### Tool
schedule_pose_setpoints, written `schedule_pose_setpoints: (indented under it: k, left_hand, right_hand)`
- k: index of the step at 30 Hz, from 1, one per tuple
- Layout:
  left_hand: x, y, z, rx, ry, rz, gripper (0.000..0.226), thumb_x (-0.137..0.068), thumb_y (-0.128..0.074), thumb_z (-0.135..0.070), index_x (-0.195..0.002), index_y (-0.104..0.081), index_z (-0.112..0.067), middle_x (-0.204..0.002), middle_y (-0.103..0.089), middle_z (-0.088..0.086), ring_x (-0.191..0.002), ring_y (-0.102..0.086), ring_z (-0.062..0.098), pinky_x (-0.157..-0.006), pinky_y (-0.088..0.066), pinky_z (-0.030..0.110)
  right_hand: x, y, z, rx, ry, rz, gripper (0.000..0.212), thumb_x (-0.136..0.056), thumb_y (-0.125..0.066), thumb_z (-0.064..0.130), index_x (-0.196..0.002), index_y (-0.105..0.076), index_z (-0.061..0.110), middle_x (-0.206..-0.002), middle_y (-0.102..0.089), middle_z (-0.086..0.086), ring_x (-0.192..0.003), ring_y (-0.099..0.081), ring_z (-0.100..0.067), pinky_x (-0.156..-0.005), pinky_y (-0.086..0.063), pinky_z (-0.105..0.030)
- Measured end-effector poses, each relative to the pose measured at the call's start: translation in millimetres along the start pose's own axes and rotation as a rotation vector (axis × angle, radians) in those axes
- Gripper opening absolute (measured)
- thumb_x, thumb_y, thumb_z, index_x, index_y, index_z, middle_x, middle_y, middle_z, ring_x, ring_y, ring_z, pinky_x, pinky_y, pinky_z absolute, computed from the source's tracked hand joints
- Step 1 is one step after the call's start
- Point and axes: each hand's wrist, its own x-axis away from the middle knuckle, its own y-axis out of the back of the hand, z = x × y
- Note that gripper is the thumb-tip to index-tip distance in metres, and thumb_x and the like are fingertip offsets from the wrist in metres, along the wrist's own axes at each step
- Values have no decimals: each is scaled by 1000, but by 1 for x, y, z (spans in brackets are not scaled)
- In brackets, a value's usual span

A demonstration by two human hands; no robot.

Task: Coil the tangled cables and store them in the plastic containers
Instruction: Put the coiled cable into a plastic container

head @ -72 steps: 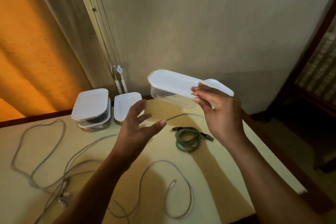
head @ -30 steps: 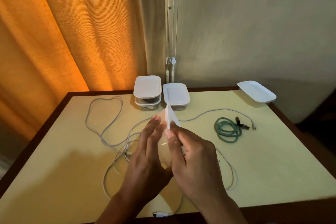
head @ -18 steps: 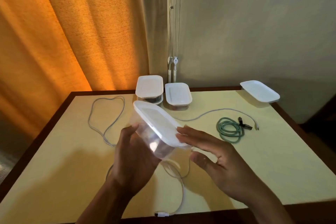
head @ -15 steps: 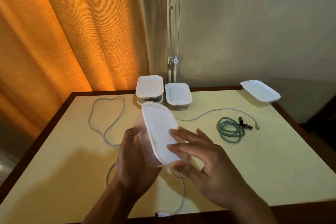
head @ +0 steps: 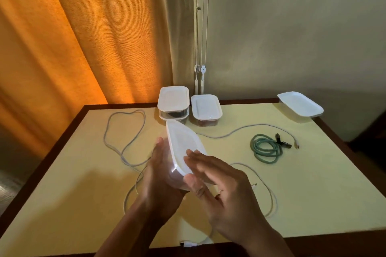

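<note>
Container [head: 183,146] is in the air over mid-table, tipped on its side, white lid on and facing right. My left hand [head: 160,175] backs the clear base, fingers running straight up along it. My right hand [head: 225,185] lies flat-fingered on the lid, thumb at the near end. Hands together, container sandwiched between. White cables [head: 125,131] lie loose on the table [head: 73,173], beneath and to the left. Green cable [head: 264,149] sits coiled to the right, well apart. Far edge: stacked containers [head: 173,100], single lidded tub [head: 205,107] just beside them. White tray or lid [head: 299,103] at far right corner, can't tell which.
</note>
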Motion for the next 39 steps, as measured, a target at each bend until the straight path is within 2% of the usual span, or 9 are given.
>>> schedule_pose_setpoints:
  k: [6, 11, 14, 17, 21, 25, 29, 35, 39]
  left_hand:
    - [4, 7, -20, 105, 363, 122, 56, -70, -69, -36, -108, -77, 3, -114, -65, 27, -92, -65, 42, -82, -49, 48]
    - [1, 2, -14, 131, 484, 179, 88, -91, -46, -77, -141, -57, -6, -142, -56, 28, -127, -54, 51, -106, -40, 68]
    - [4, -8, -1, -173, 225, 132, 89, -80, -47, -88, -149, -46, -32, -148, -57, 7, -136, -54, 34, -112, -35, 69]
    - [10, -16, 3, -582, -97, 86, 104, -61, -88, -66, -146, -29, -61, -153, -45, -17, -137, -49, 4, -110, -48, 44]
    - [7, -14, 16, -877, -284, 67, 116, -62, -99, -31, -147, -24, -56, -144, -46, -22, -131, -50, -4, -102, -52, 27]
    - [4, -9, 15, -807, -315, 82, 102, -60, -95, -23, -142, -40, -44, -134, -57, -12, -127, -59, 9, -94, -58, 35]
    - [-1, 0, 1, -589, -226, 141, 93, -67, -92, -5, -142, -45, -33, -134, -60, 4, -123, -63, 19, -91, -60, 40]
    - [-20, 13, 3, -598, -193, 117, 99, -65, -93, -32, -151, -43, -34, -144, -59, 1, -132, -57, 27, -102, -54, 52]
    - [-33, 7, 22, -750, -243, -37, 99, -63, -94, -35, -147, -43, -40, -143, -56, -15, -127, -59, 9, -91, -60, 32]
  right_hand:
    - [-4, 32, -21, -52, -9, 321, 34, -101, -61, 32, -135, -64, 31, -147, -52, 23, -144, -41, -4, -122, -28, -50]
    - [-4, 30, -21, 23, 64, -43, 27, -101, -60, 27, -124, -73, 21, -118, -73, 16, -106, -69, -1, -89, -53, -18]
    - [-6, 29, -18, 164, 39, -184, 21, -100, -61, 18, -114, -77, 20, -99, -72, 21, -90, -68, 3, -76, -45, -8]
    - [-3, 28, -10, 35, -78, -208, 20, -99, -60, 22, -108, -78, 25, -86, -72, 24, -77, -67, 1, -66, -46, -10]
    - [-3, 28, 4, -157, -278, -236, 24, -100, -60, 37, -87, -80, 34, -63, -67, 7, -56, -55, -7, -53, -44, -28]
    - [-13, 35, 3, -203, -448, -425, 41, -98, -63, 26, -59, -64, 17, -51, -50, 9, -52, -42, -8, -53, -37, -26]
    - [-15, 78, -44, -78, -637, -770, 34, -97, -63, 41, -73, -72, 19, -69, -68, -1, -73, -60, -27, -73, -53, -39]
    - [21, 150, -106, 68, -1010, -770, 31, -96, -65, 41, -89, -73, 12, -94, -70, -10, -95, -61, -34, -90, -50, -44]
    - [31, 174, -134, 309, -1110, -671, 36, -98, -65, 32, -71, -64, 10, -86, -67, -14, -87, -57, -32, -93, -51, -50]
